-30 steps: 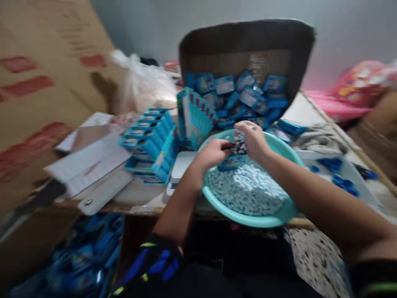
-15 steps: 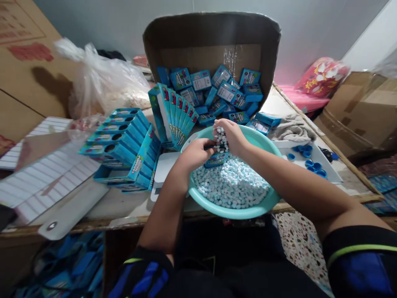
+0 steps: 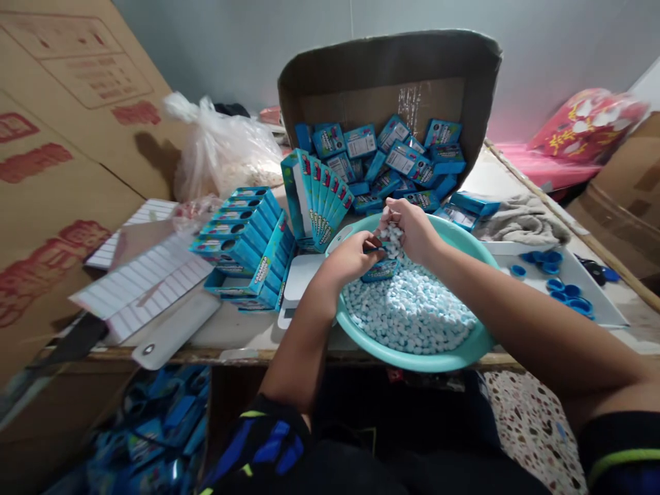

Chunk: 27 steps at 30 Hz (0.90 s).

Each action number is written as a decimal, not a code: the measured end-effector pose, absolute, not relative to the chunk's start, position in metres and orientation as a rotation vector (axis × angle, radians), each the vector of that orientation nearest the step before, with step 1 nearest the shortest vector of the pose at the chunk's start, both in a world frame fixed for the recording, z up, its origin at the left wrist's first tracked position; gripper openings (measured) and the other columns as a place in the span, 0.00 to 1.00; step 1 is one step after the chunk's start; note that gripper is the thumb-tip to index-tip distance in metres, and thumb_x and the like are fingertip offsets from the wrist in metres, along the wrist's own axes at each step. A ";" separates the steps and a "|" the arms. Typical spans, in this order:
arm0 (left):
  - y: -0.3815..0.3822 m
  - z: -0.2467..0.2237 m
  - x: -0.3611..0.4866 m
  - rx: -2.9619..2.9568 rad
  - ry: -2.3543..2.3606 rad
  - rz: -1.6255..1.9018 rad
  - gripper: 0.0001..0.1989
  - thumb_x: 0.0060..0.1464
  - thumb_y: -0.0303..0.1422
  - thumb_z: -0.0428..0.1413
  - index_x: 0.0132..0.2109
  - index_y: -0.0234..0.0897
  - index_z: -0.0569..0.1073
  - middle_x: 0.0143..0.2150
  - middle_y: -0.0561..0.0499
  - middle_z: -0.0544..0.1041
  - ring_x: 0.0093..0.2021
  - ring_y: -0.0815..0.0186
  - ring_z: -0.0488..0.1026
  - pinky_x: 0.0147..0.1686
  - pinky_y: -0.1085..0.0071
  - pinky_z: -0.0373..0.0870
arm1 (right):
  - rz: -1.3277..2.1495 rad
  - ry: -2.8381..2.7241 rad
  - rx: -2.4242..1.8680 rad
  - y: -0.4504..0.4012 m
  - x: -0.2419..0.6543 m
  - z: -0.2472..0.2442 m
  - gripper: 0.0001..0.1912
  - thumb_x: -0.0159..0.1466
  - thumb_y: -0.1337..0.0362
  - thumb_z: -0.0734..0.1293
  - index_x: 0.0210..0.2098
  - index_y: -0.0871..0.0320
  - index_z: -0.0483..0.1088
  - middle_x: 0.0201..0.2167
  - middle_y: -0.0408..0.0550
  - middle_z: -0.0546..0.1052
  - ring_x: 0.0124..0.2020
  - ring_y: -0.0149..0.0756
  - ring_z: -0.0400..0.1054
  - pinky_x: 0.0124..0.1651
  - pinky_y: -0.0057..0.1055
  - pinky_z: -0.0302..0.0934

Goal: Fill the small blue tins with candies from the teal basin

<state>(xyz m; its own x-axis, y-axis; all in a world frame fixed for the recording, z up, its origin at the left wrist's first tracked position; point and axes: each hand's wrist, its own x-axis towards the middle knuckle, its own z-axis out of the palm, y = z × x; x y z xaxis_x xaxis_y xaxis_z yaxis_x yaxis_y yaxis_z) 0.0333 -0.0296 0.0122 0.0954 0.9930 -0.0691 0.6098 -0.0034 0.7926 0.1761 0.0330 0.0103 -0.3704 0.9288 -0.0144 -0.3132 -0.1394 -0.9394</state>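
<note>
A turquoise basin (image 3: 417, 361) holds a heap of small white and pale-blue candies (image 3: 412, 309). Over its left part, my left hand (image 3: 355, 258) grips a small blue candy box (image 3: 380, 270), tilted just above the heap. My right hand (image 3: 415, 227) is cupped around a handful of candies (image 3: 392, 237) directly over the box's upper end. Whether candies are dropping into the box is hidden by the fingers. Left of the basin, a white scale (image 3: 304, 275) is partly covered by my left forearm.
Behind the basin, a carton (image 3: 386, 51) lies on its side with many blue boxes (image 3: 407, 161). Stacked display boxes (image 3: 242, 247) stand at left, near a white cutting board (image 3: 175, 330). At right are a grey cloth (image 3: 526, 220) and a white tray (image 3: 608, 302) with blue caps (image 3: 570, 289).
The whole view has shifted, so things sit farther right in the picture. Both hands keep nearly the same place over the basin, still holding the box and the candies.
</note>
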 end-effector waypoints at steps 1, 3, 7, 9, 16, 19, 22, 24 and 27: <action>-0.030 0.013 0.034 1.683 1.597 0.712 0.09 0.55 0.35 0.60 0.43 0.37 0.73 0.47 0.46 0.79 0.44 0.58 0.77 0.44 0.63 0.72 | 1.672 -1.171 -0.806 0.032 0.176 0.011 0.17 0.58 0.49 0.68 0.26 0.55 0.66 0.22 0.45 0.69 0.25 0.35 0.67 0.30 0.32 0.64; -0.031 0.012 0.034 1.663 1.612 0.709 0.10 0.55 0.35 0.61 0.43 0.37 0.73 0.46 0.46 0.78 0.43 0.58 0.76 0.43 0.63 0.72 | 1.647 -1.206 -0.809 0.031 0.178 0.012 0.17 0.59 0.49 0.67 0.26 0.56 0.67 0.22 0.44 0.69 0.24 0.33 0.66 0.29 0.31 0.63; -0.029 0.006 0.033 1.666 1.613 0.744 0.11 0.53 0.34 0.62 0.42 0.37 0.72 0.44 0.46 0.78 0.42 0.59 0.76 0.43 0.63 0.72 | 1.582 -1.315 -0.820 0.029 0.180 0.014 0.18 0.60 0.49 0.68 0.26 0.57 0.68 0.22 0.45 0.70 0.23 0.32 0.65 0.27 0.29 0.61; -0.028 0.002 0.032 1.668 1.590 0.768 0.10 0.52 0.34 0.62 0.41 0.37 0.72 0.42 0.46 0.78 0.43 0.58 0.76 0.44 0.63 0.72 | 1.580 -1.363 -0.817 0.029 0.180 0.015 0.19 0.60 0.48 0.68 0.26 0.57 0.68 0.21 0.45 0.70 0.22 0.32 0.65 0.26 0.29 0.60; -0.026 -0.002 0.030 1.645 1.477 0.812 0.09 0.54 0.31 0.60 0.42 0.36 0.73 0.42 0.46 0.79 0.43 0.58 0.77 0.46 0.63 0.72 | 1.610 -1.442 -0.821 0.028 0.182 0.022 0.24 0.63 0.42 0.65 0.27 0.57 0.66 0.22 0.47 0.71 0.23 0.34 0.66 0.27 0.30 0.62; -0.028 0.002 0.031 1.692 1.442 0.815 0.09 0.54 0.31 0.60 0.43 0.36 0.75 0.42 0.46 0.80 0.45 0.58 0.77 0.47 0.62 0.73 | 1.625 -1.467 -0.878 0.028 0.183 0.025 0.26 0.64 0.38 0.64 0.28 0.57 0.65 0.24 0.49 0.72 0.24 0.34 0.67 0.27 0.29 0.62; -0.028 0.005 0.032 1.705 1.460 0.791 0.09 0.55 0.31 0.59 0.44 0.36 0.76 0.44 0.45 0.80 0.45 0.58 0.77 0.46 0.63 0.73 | 1.573 -1.519 -0.897 0.030 0.184 0.026 0.27 0.65 0.39 0.63 0.27 0.57 0.66 0.24 0.48 0.71 0.25 0.34 0.67 0.29 0.30 0.63; -0.029 0.006 0.032 1.695 1.470 0.771 0.09 0.56 0.33 0.59 0.43 0.36 0.76 0.44 0.45 0.80 0.45 0.58 0.77 0.46 0.63 0.73 | 1.493 -1.601 -0.890 0.032 0.186 0.024 0.26 0.65 0.42 0.63 0.26 0.57 0.66 0.23 0.47 0.70 0.26 0.33 0.66 0.31 0.30 0.62; -0.031 0.008 0.032 1.686 1.440 0.744 0.10 0.56 0.36 0.60 0.44 0.36 0.76 0.44 0.46 0.80 0.46 0.58 0.77 0.47 0.63 0.73 | 1.268 -1.810 -0.940 0.037 0.190 0.020 0.23 0.65 0.45 0.64 0.25 0.58 0.67 0.24 0.46 0.69 0.28 0.33 0.65 0.33 0.30 0.59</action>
<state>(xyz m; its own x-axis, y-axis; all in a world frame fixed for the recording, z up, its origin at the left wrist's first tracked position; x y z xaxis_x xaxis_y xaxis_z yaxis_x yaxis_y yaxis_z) 0.0320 -0.0306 0.0079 0.1861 0.9810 -0.0543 0.5228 -0.0521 0.8508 0.1898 0.0366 0.0203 -0.4719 0.8689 0.1490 0.1570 0.2492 -0.9556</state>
